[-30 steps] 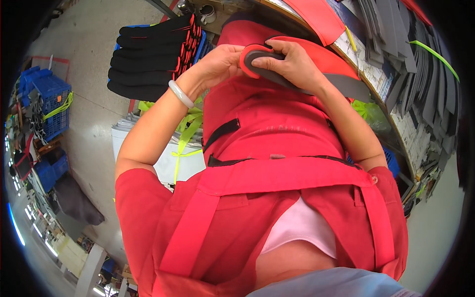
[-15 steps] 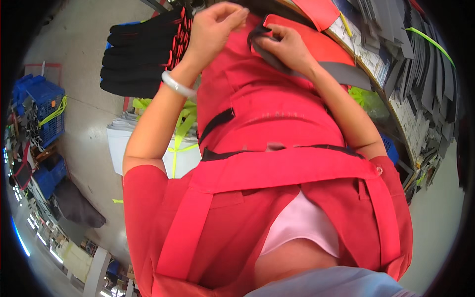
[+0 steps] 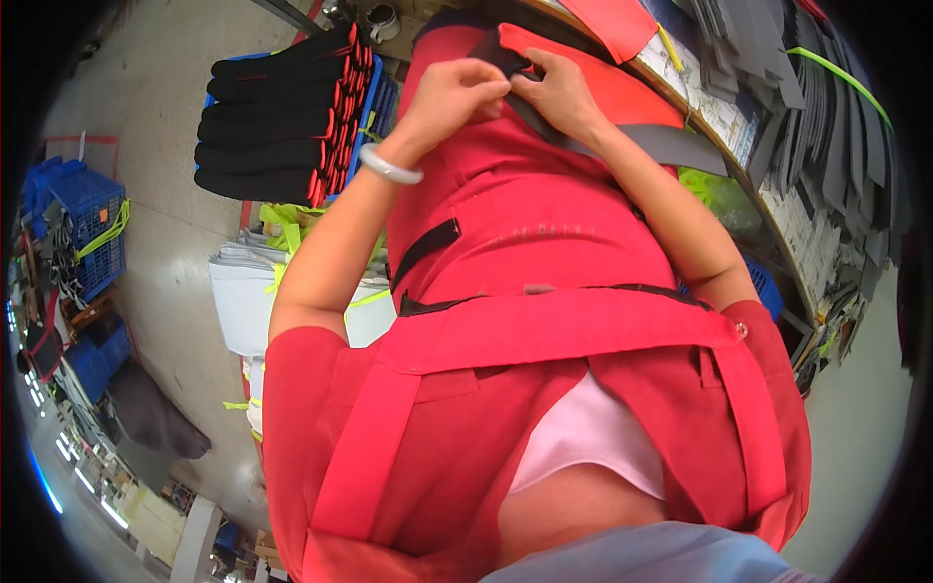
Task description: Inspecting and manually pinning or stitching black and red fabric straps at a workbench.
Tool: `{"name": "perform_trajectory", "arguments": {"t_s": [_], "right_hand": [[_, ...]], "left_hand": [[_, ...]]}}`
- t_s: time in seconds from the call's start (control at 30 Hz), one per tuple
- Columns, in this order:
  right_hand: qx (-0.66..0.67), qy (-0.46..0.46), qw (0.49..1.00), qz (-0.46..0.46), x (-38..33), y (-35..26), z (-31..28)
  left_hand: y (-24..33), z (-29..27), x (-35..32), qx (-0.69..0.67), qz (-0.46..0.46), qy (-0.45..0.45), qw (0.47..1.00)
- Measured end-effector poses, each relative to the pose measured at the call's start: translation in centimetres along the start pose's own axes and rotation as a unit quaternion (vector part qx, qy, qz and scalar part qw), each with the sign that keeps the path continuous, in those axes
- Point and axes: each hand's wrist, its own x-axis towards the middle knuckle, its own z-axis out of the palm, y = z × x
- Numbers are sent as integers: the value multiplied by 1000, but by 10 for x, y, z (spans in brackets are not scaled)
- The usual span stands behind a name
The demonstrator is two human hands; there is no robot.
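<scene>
A red-orange piece of fabric point(image 3: 612, 92) with a dark grey, curved border lies over my lap, against the table edge. At its near-left end, my right hand point(image 3: 559, 97) is closed on the dark folded edge, thumb and fingers pinched together. My left hand point(image 3: 455, 102), with a pale bangle at the wrist, is right beside it, fingertips brought together by the right thumb. Whatever is between the left fingertips is too small to make out. My red apron point(image 3: 525, 204) spreads beneath both hands.
To the right stands a worktable point(image 3: 777, 209) with stacked grey sheets point(image 3: 836, 126) and another red-orange piece point(image 3: 617, 29). On the left, black rolled pieces with red edges point(image 3: 272, 121) fill a blue crate point(image 3: 362, 136). Below it sits a white bundle point(image 3: 243, 291). Blue crates point(image 3: 92, 228) are farther left.
My left hand has come down and to the right, from raised and apart to beside the right hand. My right hand keeps its grip on the fabric edge with little movement.
</scene>
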Motion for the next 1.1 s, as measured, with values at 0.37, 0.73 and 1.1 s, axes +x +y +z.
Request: {"name": "perform_trajectory", "arguments": {"t_s": [0.37, 0.73, 1.1], "right_hand": [[152, 63, 981, -106, -16, -136, -62], [-182, 3, 966, -182, -23, -107, -30], [-131, -33, 941, -312, 6, -153, -127]], "left_hand": [[131, 21, -36, -365, 257, -29, 895], [61, 29, 15, -489, 167, 25, 856], [156, 49, 22, -479, 261, -59, 836]]}}
